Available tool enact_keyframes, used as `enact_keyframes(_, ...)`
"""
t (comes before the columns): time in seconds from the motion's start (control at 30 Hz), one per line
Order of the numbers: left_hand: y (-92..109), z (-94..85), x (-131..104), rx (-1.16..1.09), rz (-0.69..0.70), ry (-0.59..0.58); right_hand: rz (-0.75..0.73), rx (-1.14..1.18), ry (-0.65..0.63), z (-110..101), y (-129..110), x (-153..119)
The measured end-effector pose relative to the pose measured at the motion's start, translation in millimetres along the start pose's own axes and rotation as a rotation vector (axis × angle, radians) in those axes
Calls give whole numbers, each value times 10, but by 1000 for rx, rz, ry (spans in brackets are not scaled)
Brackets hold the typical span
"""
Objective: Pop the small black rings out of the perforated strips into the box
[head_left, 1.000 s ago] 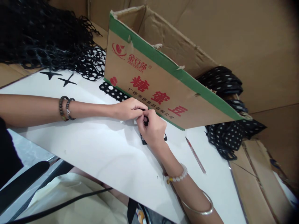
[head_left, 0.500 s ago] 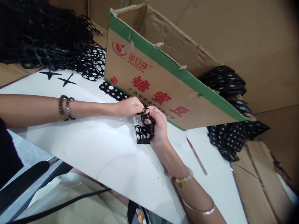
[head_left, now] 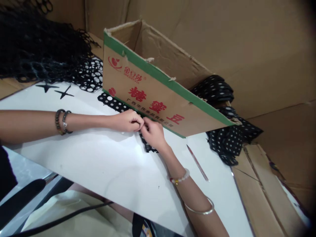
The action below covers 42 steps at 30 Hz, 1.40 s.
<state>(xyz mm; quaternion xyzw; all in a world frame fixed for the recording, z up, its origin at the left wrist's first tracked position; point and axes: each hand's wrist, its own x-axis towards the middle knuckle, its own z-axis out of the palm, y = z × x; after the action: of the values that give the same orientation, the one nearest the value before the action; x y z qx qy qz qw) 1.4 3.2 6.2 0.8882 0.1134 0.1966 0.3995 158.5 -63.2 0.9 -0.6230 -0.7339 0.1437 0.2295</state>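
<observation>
My left hand [head_left: 127, 121] is closed, its fingers curled against the fingertips of my right hand [head_left: 154, 133]. A black piece with white dots [head_left: 146, 144] lies below the fingertips, partly covered by my right hand, which is pinched on it. Whether the left fingers also grip its edge is too small to tell. Just behind the hands, another black dotted strip [head_left: 115, 102] lies along the foot of the cardboard box [head_left: 148, 89], which has a green rim and red characters.
Black netting [head_left: 41, 49] is heaped at the left back. Two black star-shaped scraps [head_left: 64, 93] lie on the white table [head_left: 86, 158]. A thin pen-like tool [head_left: 197, 163] is right of my hands. Dotted black bundles [head_left: 228, 140] sit beyond the box's right end.
The view has shifted, so the box appears lower and farther left. The dotted piece, earlier curled up over my right fingers, now hangs or lies flatter beneath them. Both hands remain together.
</observation>
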Motion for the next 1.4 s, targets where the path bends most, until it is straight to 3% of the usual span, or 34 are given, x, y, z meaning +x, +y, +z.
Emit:
enact_keyframes(0.07, 28, 46, -28, 202, 91, -7, -57, -329, -110, 4, -63, -27)
enact_keyframes(0.13, 54, 73, -53, 371, 137, -21, -52, -461, -162, -16, -121, -40)
enact_keyframes(0.23, 87, 62, -74, 454, 132, -51, -37, -445, -151, -53, -152, -39)
enact_keyframes(0.37, 131, 18, -48, 256, 54, -51, -40, -356, -46, -82, -142, -34)
enact_keyframes(0.43, 165, 19, -18, 193, 42, -17, -56, -322, 0, -96, -140, -39)
enact_keyframes(0.6, 421, -37, 52, 374, 60, 130, -103, -272, 99, -113, -136, -63)
enact_keyframes(0.67, 643, -162, 110, 439, 115, 267, -114, -270, 125, -102, -124, -61)
enact_keyframes(0.77, 1053, -484, 316, 566, 253, 679, -127, -271, 150, -78, -101, -46)
enact_keyframes(0.8, 1174, -617, 422, 666, 239, 777, -127, -269, 153, -70, -94, -41)
enact_keyframes(0.9, 1376, -998, 798, 774, 182, 758, -120, -254, 144, -55, -90, -39)
enact_keyframes(1.0, 1335, -1166, 1088, 855, 86, 546, -115, -224, 130, -54, -99, -53)
enact_keyframes(1.1, 1221, -988, 1083, 915, 75, 472, -109, -173, 133, -64, -85, -65)
enact_keyframes(1.17, 1147, -724, 900, 997, 135, 504, -98, -112, 153, -80, -65, -62)
enact_keyframes(1.27, 1007, -278, 501, 1048, 222, 404, -37, 42, 236, -141, -99, -52)
enact_keyframes(1.33, 893, -24, 257, 889, 195, 320, 31, 159, 329, -218, -219, -64)
enact_keyframes(1.4, 791, 164, 72, 550, 48, 358, 82, 253, 421, -323, -419, -105)
